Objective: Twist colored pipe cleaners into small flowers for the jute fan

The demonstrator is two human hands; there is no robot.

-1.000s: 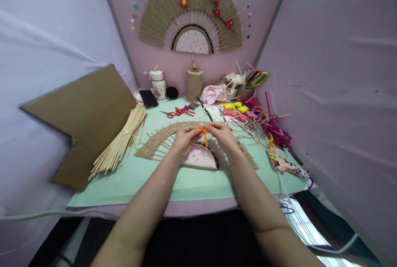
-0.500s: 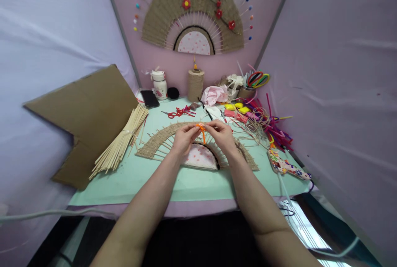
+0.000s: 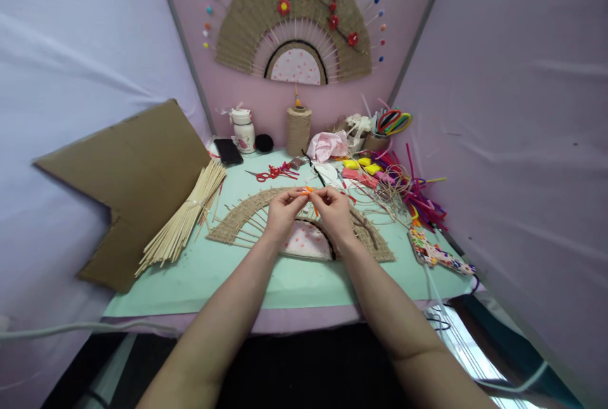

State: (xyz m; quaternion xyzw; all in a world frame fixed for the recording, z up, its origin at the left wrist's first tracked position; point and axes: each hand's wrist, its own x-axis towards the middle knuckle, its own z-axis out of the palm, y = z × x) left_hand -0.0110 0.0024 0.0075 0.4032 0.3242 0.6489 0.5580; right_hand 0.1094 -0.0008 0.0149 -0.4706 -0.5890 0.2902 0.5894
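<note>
Between the fingertips of both hands is a bent orange pipe cleaner (image 3: 309, 190), one end of it hanging down. My left hand (image 3: 284, 213) pinches it from the left, thumb against fingers. From the other side my right hand (image 3: 334, 213) pinches it too, its fingertips close to the left ones. Below the hands a woven twine fan (image 3: 242, 211) lies flat on the table, with thin sticks as ribs and a pink-dotted half-circle (image 3: 306, 241) edged in black. My hands and wrists hide part of its middle.
A stick bundle (image 3: 183, 219) and cardboard (image 3: 123, 181) lie left. Behind are red scissors (image 3: 261, 176), a phone (image 3: 228, 151), a bottle (image 3: 243, 130) and a twine spool (image 3: 298, 132). Purple pipe cleaners (image 3: 425, 200) and a patterned glue gun (image 3: 434, 252) lie right. A finished fan (image 3: 242, 29) hangs behind.
My right hand has turned and moved slightly left, bringing its fingertips closer to the left hand's. Less of the orange pipe cleaner shows, and its hanging end has shifted a little right.
</note>
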